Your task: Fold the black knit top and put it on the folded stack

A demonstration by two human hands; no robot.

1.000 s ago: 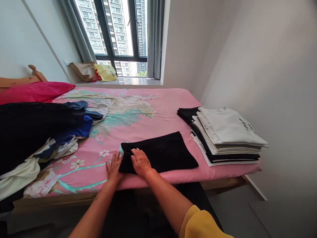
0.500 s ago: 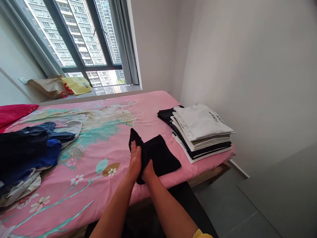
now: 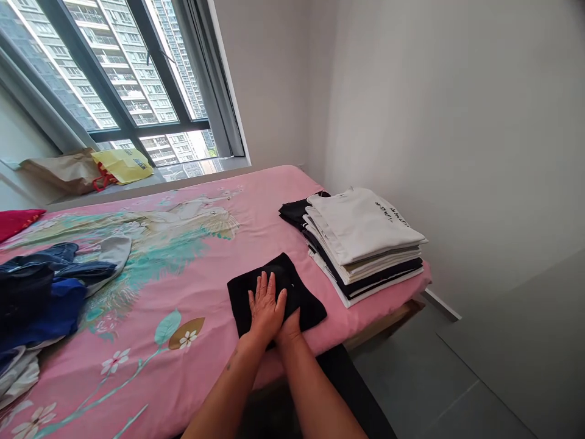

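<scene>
Black folded cloth [image 3: 242, 297] lies on pink bedsheet [image 3: 201, 292]; left hand [image 3: 266, 310] open, flat on it; right hand [image 3: 289, 328] fingers hidden, hold unclear. Brown bag [image 3: 68, 172], yellow bag [image 3: 125, 166] on sill [image 3: 183, 175]: contents hidden.

Left hand [image 3: 267, 310] flat on folded black cloth [image 3: 304, 302], right hand [image 3: 290, 327] close beside — clothes stack [image 3: 361, 228] on pink sheet [image 3: 183, 292].

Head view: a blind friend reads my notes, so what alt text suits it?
Left hand flat on folded black cloth, right hand partly hidden beside it, on a pink bed. Stacked clothes sit to the right; loose clothes lie left.
</scene>
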